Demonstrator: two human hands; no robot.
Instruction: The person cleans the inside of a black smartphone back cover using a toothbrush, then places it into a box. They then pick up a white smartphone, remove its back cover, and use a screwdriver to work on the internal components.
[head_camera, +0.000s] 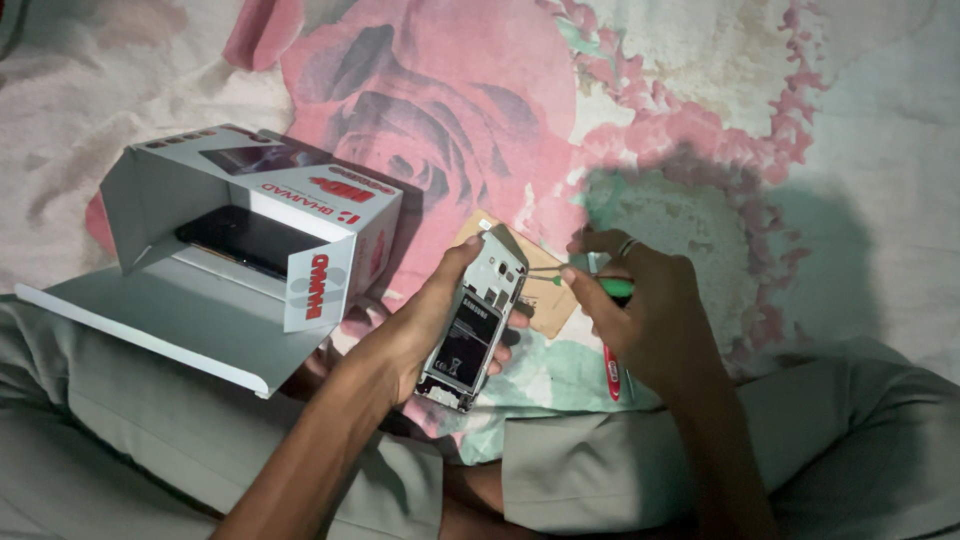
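Your left hand (425, 325) grasps the opened phone (472, 325), back up, above your lap; your right hand (640, 305) grips a green-handled screwdriver (585, 283), tip at the phone's upper edge; a white box (250, 230) sits left on the floral sheet (700, 120).

An opened phone (472, 322) is held at the middle of the view in the left hand (425, 325), above the lap. Just to its right, the right hand (640, 310) is placed, with a screwdriver (590, 283) gripped in it and its tip set against the phone's upper end. A flat back cover (545, 305) is laid on the bedsheet (700, 120) behind and between the hands. To the left, an open cardboard box (250, 250) is rested on the sheet, and a dark device (245, 240) is lodged inside it. A pen (611, 370) is laid below the right hand.
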